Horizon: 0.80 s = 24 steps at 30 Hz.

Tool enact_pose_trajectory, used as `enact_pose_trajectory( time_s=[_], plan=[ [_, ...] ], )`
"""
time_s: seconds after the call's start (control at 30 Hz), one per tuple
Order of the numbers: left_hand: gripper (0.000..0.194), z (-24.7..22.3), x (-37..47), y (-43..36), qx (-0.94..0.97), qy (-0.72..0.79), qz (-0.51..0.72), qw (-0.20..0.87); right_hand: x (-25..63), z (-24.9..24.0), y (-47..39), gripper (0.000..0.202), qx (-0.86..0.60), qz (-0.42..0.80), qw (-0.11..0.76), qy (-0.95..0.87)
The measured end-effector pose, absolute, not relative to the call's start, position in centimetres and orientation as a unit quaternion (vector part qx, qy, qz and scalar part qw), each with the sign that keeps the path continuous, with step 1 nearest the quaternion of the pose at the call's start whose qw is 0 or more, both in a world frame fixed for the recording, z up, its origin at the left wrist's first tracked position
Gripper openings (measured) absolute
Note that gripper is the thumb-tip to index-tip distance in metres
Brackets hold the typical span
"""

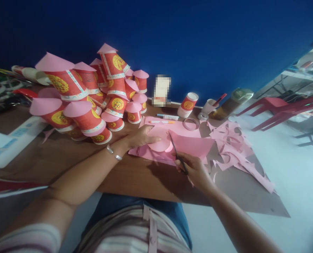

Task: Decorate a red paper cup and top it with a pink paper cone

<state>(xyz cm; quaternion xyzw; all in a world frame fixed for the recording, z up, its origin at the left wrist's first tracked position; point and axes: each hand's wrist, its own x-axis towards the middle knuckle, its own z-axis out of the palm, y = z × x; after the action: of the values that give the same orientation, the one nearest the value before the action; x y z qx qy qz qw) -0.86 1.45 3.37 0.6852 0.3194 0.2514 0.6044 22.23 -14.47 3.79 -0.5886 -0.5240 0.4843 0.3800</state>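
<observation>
My left hand (143, 137) grips a pink paper (198, 142) near its left part, thumb lying on top of a rounded piece. My right hand (192, 168) is closed around the handles of dark scissors (175, 149), whose blades point up and left at the paper, beside the rounded edge. More pink sheets (156, 157) lie beneath on the brown table (135, 179). Behind the hands, an orange-and-white marker (161, 122) rests on pink paper, with a roll of tape (190, 123) to its right.
Red cups with pink cone tops (80, 117) are stacked at the left. Pink scraps (234, 151) spread over the right side. Behind stand a red cup (188, 103), a white cup (209, 106) and a bottle (231, 102). Red stools (280, 110) are at the far right.
</observation>
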Motion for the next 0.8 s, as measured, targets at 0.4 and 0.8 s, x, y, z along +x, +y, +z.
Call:
enact_pose_trajectory(
  time_s=[0.4,0.8],
  plan=[
    [0.064,3.88,-0.82,1.46,0.704,0.274,0.237,0.611,22.47,3.97,-14.53,0.039,-0.597,0.461,0.365,-0.546],
    [0.061,4.00,-0.88,1.42,0.684,0.331,0.248,0.601,22.74,3.31,-14.56,0.045,-0.595,0.477,0.376,-0.526]
  ],
)
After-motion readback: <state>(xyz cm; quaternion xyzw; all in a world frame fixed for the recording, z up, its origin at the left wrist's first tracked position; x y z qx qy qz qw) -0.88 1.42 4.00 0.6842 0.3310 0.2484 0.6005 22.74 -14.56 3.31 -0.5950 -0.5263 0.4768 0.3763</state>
